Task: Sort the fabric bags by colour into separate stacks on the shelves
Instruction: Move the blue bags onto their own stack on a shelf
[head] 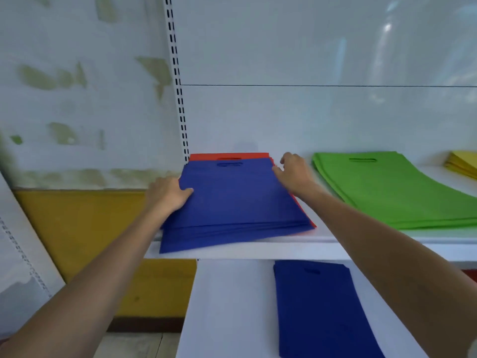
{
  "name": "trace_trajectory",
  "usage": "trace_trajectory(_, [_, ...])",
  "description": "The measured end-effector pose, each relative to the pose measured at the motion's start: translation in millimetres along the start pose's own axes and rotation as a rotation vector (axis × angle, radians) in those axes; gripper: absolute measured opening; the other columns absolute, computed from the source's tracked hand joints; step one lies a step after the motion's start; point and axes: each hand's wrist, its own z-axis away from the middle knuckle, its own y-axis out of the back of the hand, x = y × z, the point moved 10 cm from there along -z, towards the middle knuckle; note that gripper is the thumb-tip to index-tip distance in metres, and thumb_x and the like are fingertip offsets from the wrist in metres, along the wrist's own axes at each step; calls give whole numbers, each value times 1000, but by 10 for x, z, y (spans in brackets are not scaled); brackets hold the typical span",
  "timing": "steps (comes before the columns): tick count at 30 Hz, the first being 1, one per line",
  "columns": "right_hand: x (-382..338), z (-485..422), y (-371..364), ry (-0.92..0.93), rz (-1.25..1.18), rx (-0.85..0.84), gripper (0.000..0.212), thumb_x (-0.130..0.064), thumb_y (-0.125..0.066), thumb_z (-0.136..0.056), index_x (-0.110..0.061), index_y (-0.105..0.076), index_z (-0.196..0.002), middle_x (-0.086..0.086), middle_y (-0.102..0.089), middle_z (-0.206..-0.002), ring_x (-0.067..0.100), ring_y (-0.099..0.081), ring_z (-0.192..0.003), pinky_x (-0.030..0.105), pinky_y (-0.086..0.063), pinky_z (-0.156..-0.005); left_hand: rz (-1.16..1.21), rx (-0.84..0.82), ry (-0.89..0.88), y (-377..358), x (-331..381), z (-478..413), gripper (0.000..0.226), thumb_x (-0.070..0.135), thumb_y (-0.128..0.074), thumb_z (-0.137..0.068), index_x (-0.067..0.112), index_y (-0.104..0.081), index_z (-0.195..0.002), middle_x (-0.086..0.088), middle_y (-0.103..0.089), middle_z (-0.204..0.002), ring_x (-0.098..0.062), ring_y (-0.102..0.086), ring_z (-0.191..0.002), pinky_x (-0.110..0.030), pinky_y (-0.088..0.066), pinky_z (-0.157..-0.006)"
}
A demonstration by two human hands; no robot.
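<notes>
– Blue stack point(232, 202), where does it lie?
– In the middle of the frame, at the left end of the upper shelf point(258, 250), on top of red bags point(229, 155). Of these only a strip shows at the back and the right side.
– And the hands?
– Both bare arms are stretched forward. The left hand point(167, 192) grips the left edge of the stack, thumb flat on top, fingers hidden below. The right hand point(294, 171) is at the far right corner with fingers curled. It is blurred, so I cannot tell if it holds anything.
– How do the bags look?
– Flat, thin, matte fabric, rectangular, with a slot handle near the far edge. The layers fan out at the front.
– Others?
– Green stack point(387, 187) at the right, yellow stack point(462, 164) at the right border, lower blue bags point(320, 306) on the lower shelf point(227, 306).
</notes>
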Motion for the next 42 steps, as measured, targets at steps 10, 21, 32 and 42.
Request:
trace_trajectory(10, [232, -124, -450, -183, -35, -5, 27, -26, -56, -91, -1, -54, -103, 15, -57, -109, 32, -54, -100, 30, -36, -74, 235, 157, -44, 7, -25, -226, 13, 14, -58, -89, 2, -57, -82, -10, -57, -82, -26, -52, -79, -34, -42, -70])
trace_trajectory(21, [-69, -9, -148, 46, -6, 245, 15, -6, -49, -91, 0, -52, -104, 16, -53, -110, 32, -48, -100, 32, -33, -67, 248, 214, -105, 76, -7, -124, 29, 4, -50, -91, 8, -56, -119, -13, -61, -115, -28, -56, -107, -36, -46, -87])
trace_trajectory(32, [-131, 57, -27, 70, -92, 297, 11, -5, -42, -94, 2, -47, -101, 19, -56, -101, 36, -50, -80, 35, -28, -61, 177, 316, -131, 231, 47, -28, 29, 7, -47, -92, 7, -61, -118, -13, -60, -115, -29, -57, -105, -35, -47, -82])
trace_trajectory(42, [-210, 180, 613, 195, -125, 347, 44, 1, -41, -92, -6, -39, -136, 19, -52, -126, 39, -53, -103, 46, -45, -81, 220, 311, -237, 680, 376, 196, 34, 12, -49, -93, 10, -56, -126, -14, -53, -123, -30, -54, -109, -34, -41, -92])
